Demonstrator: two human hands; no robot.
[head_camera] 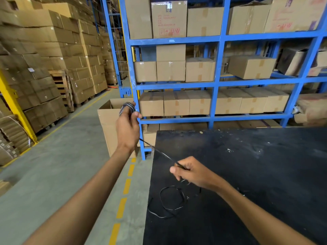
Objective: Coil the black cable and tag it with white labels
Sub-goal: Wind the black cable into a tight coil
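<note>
The cable (160, 152) is thin, black and limp. Part of it is wound in a small bundle around the fingers of the left hand (127, 127), which is raised off the table's left edge in front of an open box (108, 119). From there a taut stretch runs down and right to the right hand (190, 171), and the loose remainder lies in slack loops (170, 200) on the black table (247, 174), just below that hand.

The left fingers curl closed around the bundle, thumb pressed against its side. The right thumb and forefinger pinch the strand, the other fingers folded underneath.

Judging by how it sags and loops, the cable is light and soft, with a little springiness that could make the turns pop open if the grip eases. It looks smooth, so it should slide through a light pinch; that suits feeding it, but tension needs keeping. The best hold seems to be the wound bundle itself, clamped across all turns, with the free strand guided close to it.

No white labels are visible. Blue racking (216, 85) with cartons stands behind.
</note>
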